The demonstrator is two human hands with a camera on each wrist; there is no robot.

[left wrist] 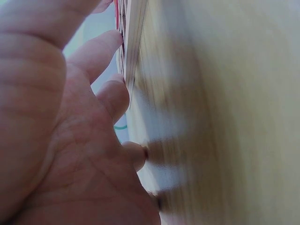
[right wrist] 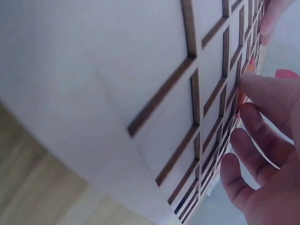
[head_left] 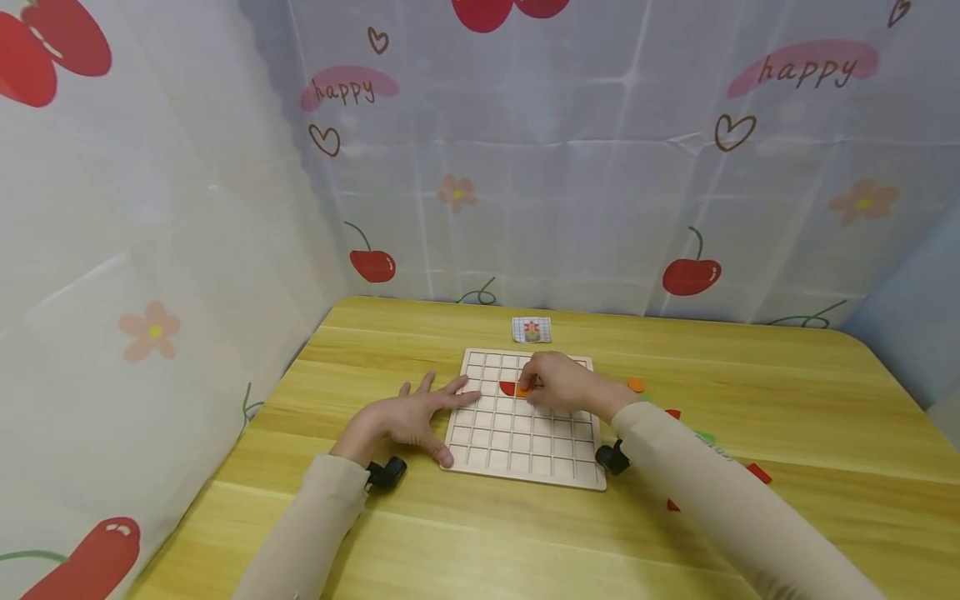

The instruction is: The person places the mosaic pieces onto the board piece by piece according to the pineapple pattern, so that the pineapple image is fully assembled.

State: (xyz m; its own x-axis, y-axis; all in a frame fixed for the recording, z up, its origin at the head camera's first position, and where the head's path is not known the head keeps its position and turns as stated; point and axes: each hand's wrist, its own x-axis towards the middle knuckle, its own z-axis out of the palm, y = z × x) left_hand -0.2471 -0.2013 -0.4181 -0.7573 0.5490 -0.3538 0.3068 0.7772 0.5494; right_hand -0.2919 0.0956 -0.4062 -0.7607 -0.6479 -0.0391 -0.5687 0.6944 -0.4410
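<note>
A pale wooden board (head_left: 517, 442) with a grid of square cells lies flat on the table. My left hand (head_left: 408, 418) rests along its left side, fingers spread, with the thumb at the near left corner. Over the upper middle of the grid, my right hand (head_left: 561, 382) pinches a small orange piece (head_left: 523, 392) against the board. In the right wrist view the thumb presses on this orange piece (right wrist: 242, 96); the other fingers are bent. Just left of it, a red piece (head_left: 507, 388) with a rounded edge sits on the grid. The fingers partly hide the orange piece.
A small printed card (head_left: 532, 330) lies beyond the board. Right of the board are scattered an orange round piece (head_left: 636, 385), a green piece (head_left: 705, 437), a red piece (head_left: 759, 472) and others, some partly behind the right sleeve. A patterned curtain (head_left: 562, 208) hangs behind the table.
</note>
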